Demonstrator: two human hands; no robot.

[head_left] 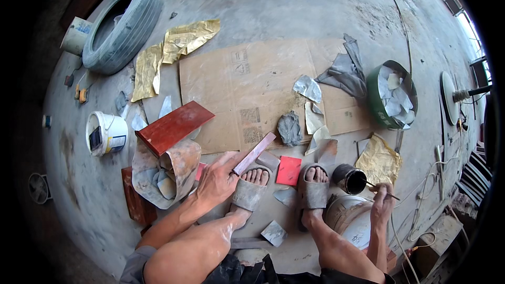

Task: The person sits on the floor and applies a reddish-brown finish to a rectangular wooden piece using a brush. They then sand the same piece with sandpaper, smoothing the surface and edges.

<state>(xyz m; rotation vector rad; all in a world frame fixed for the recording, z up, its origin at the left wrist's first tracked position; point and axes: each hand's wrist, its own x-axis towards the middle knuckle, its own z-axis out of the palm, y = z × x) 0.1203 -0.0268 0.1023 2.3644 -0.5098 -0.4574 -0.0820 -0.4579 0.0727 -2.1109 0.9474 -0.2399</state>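
A narrow, pinkish flat strip (254,153) slants up from my left hand (216,180), its lower end gripped between the fingers above my left sandal (249,194). My right hand (382,206) pinches a thin dark stick (370,183). The stick's far end reaches the mouth of a small black can (344,174) of dark contents; whether it has a brush tip is hidden. A white bucket (351,218) stands beside the can. On the floor between my sandals lies a red square sheet (289,171).
A reddish-brown board (176,128) rests across a crumpled container (184,158) at left, near a white pail (107,134). Ahead is flat cardboard (221,81) with grey rags (290,128). A green bin (380,87) of paper scraps stands right; a tyre (142,31) lies far left.
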